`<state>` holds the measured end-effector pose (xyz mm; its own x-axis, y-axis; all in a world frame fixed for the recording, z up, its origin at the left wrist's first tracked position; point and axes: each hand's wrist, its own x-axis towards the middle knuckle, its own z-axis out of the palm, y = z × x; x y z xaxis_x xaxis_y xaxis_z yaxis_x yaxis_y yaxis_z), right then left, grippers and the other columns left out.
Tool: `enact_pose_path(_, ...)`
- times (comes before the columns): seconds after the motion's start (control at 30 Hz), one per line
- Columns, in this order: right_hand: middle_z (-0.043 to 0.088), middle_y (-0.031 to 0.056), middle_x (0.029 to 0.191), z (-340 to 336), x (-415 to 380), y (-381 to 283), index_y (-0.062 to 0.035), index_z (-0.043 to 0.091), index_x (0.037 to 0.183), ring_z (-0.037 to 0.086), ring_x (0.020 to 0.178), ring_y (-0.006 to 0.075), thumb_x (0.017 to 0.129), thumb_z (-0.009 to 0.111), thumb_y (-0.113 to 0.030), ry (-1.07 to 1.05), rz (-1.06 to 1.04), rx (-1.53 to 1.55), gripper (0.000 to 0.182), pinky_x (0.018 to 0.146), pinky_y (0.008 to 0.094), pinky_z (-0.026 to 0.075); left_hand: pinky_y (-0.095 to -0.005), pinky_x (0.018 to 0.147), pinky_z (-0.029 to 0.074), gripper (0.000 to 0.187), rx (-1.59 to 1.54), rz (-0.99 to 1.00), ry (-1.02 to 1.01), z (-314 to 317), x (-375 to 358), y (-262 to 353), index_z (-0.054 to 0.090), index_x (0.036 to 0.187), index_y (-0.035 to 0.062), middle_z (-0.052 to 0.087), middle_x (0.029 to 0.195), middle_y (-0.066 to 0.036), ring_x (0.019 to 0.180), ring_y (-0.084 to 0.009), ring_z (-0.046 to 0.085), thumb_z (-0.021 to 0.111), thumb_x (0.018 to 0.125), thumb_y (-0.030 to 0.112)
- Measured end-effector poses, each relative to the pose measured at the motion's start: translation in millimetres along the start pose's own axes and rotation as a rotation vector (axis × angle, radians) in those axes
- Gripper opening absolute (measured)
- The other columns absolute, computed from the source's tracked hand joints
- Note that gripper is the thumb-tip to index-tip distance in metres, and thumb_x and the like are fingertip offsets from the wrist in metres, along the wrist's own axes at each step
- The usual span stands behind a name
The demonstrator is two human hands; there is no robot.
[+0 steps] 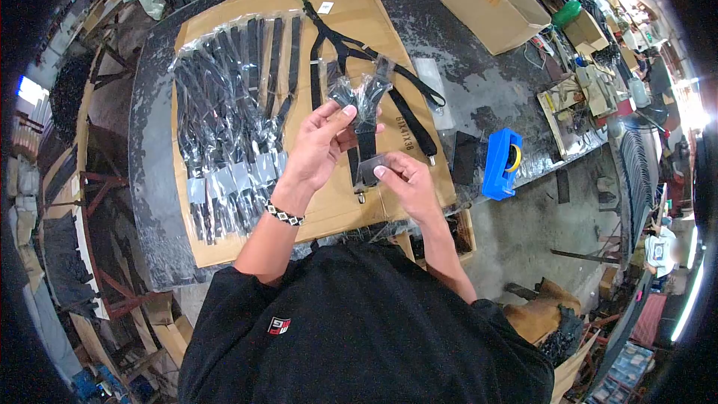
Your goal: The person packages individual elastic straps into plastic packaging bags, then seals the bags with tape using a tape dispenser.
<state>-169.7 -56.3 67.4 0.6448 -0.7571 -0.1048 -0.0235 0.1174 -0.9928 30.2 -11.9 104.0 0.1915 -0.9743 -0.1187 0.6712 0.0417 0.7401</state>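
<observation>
Black suspenders in clear plastic (365, 108) are held up over the cardboard sheet (321, 217). My left hand (323, 138) is closed round their plastic-covered upper part. Lower down, my right hand (406, 183) pinches a small dark patch (369, 170) on the straps between thumb and fingers. A metal clip (361, 197) hangs below it. Behind my hands, unwrapped black suspenders (338, 43) lie spread on the cardboard. To the left, several wrapped suspenders (232, 120) lie side by side, with pale patches near their lower ends.
A blue tape dispenser (499, 166) stands at the right edge of the black table (161, 105). An open cardboard box (493, 7) sits at the back right. Two white tags (324, 7) lie at the cardboard's top. A person in white is at far right.
</observation>
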Motion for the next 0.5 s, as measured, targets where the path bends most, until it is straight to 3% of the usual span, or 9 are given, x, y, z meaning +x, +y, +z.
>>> enact_pose_path(0.07, 0.07, 0.003, 0.094, 7, -3, -15, 0.0031, 0.069, 0.1, 0.062, 0.084, 0.0084, 0.093, 0.068, -0.007, 0.055, -0.023, 0.04, 0.012, 0.077, 0.0239, 0.049, -0.0371, 0.088, 0.058, 0.025, 0.01, -0.001, -0.014, 0, -1, -1, 0.062, 0.12, 0.0013, 0.071, 0.116, -0.013, 0.103, -0.027, 0.072, 0.059, 0.101, 0.016)
enact_pose_path(0.17, 0.069, 0.0022, 0.092, 3, -2, -19, 0.0026, 0.068, 0.104, 0.059, 0.08, 0.005, 0.092, 0.07, -0.007, -0.037, 0.008, 0.021, 0.016, 0.075, 0.0209, 0.047, -0.0363, 0.088, 0.058, 0.025, 0.034, -0.018, -0.026, 1, -4, -3, 0.062, 0.12, 0.0015, 0.071, 0.116, -0.013, 0.102, -0.026, 0.072, 0.06, 0.1, 0.016)
enact_pose_path(0.3, 0.067, 0.0005, 0.087, 5, 0, -15, 0.0009, 0.067, 0.097, 0.059, 0.079, 0.0059, 0.092, 0.072, -0.012, -0.004, -0.021, 0.04, 0.015, 0.072, 0.0234, 0.047, -0.0353, 0.089, 0.057, 0.024, 0.083, -0.032, -0.031, 6, -9, -6, 0.063, 0.119, 0.0019, 0.071, 0.114, -0.013, 0.102, -0.0248, 0.071, 0.062, 0.099, 0.017)
enact_pose_path(0.5, 0.065, -0.0002, 0.081, 12, -3, -21, 0.0005, 0.065, 0.091, 0.056, 0.073, 0.0047, 0.092, 0.072, -0.013, 0.056, -0.012, 0.045, 0.015, 0.066, 0.0225, 0.045, -0.0274, 0.077, 0.054, 0.022, 0.127, -0.036, -0.042, 13, -17, -1, 0.064, 0.116, 0.0037, 0.073, 0.109, -0.01, 0.094, -0.0165, 0.071, 0.064, 0.098, 0.016)
